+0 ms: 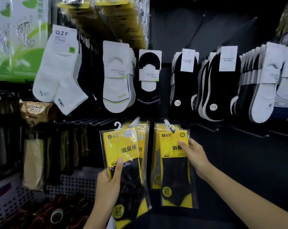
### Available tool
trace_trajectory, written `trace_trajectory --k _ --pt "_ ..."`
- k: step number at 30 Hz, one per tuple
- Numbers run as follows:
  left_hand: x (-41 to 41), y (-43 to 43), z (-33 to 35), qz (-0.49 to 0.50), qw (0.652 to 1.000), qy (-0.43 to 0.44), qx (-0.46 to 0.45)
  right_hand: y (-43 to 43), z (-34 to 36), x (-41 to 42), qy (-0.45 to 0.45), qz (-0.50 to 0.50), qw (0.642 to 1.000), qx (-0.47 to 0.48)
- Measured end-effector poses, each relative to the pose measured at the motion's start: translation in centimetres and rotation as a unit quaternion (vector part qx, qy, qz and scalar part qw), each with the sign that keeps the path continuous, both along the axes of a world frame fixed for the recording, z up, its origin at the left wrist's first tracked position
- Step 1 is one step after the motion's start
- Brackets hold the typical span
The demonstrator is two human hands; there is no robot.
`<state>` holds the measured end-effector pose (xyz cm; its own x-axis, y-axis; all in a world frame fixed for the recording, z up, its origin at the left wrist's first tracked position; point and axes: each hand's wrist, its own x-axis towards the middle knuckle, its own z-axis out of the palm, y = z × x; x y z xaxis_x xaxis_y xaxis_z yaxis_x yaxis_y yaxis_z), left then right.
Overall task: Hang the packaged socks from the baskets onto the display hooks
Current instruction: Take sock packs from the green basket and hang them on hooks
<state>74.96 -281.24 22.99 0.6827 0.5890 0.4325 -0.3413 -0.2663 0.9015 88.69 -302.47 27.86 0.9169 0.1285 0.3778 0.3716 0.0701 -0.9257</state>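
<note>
1. Left hand [108, 184] grips a yellow-and-black film-wrapped sock packet [123, 164], thumb on the front and fingers curled behind. I can't tell whether it's hooked yet.
2. Right hand [195, 153] pinches the edge of a matching hanging packet [174, 164].
3. Likely light, floppy and slick. Best to hold the stiff card and steer the white plastic hanger loop [117, 125].
4. Grey perforated basket [74, 182] sits low on the left.
5. Bare black metal pegs [209, 128] are beyond.

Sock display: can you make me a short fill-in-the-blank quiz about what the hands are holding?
1. The left hand grips a packet with a ____ card.
2. The right hand holds a second packet containing ____ socks.
3. The white ankle socks upper left are labelled ____.
Missing words: yellow; black; QZF.
</note>
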Motion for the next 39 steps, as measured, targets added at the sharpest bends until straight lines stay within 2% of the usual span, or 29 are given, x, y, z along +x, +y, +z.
trace_trajectory --k 5,9,14,16,19,23,25,28,31,36,39 --pt "0.4 -0.1 -0.6 -0.012 1.000 -0.002 -0.004 1.3 -1.0 2.3 0.051 -0.047 0.997 0.035" --pt "0.5 -0.5 -0.8 -0.036 0.999 -0.007 -0.007 1.4 -2.5 3.2 0.074 -0.154 0.985 -0.007" --pt "1.0 -0.7 -1.5 -0.063 0.998 -0.021 -0.016 0.3 -5.0 1.5 0.088 -0.209 0.974 -0.016" --pt "1.3 -1.0 -1.8 -0.085 0.996 -0.022 -0.020 0.2 -5.4 -0.1 0.080 -0.165 0.983 -0.016" --pt "1.6 -2.2 -2.3 -0.117 0.993 0.000 -0.028 1.1 -5.0 -3.3 0.089 -0.032 0.996 -0.006" --pt "1.7 -5.1 -2.9 -0.175 0.983 0.023 -0.054 2.2 -5.0 -6.8 0.082 0.110 0.990 -0.026" --pt "1.8 -6.2 -3.3 -0.196 0.979 0.029 -0.055 2.2 -5.3 -7.5 0.066 0.102 0.993 0.004" --pt "2.0 -6.6 -3.6 -0.235 0.967 0.062 -0.076 1.2 -5.3 -7.4 0.028 0.005 0.997 0.066" --pt "2.0 -6.6 -3.7 -0.285 0.952 0.107 -0.038 0.0 -4.5 -6.5 0.006 -0.076 0.992 0.104" --pt "1.9 -7.2 -3.8 -0.316 0.941 0.117 -0.024 -0.3 -2.4 -4.5 -0.052 -0.070 0.995 0.040" --pt "2.2 -7.0 -4.1 -0.302 0.946 0.113 -0.014 0.5 -1.8 -3.2 -0.046 -0.069 0.997 -0.005"
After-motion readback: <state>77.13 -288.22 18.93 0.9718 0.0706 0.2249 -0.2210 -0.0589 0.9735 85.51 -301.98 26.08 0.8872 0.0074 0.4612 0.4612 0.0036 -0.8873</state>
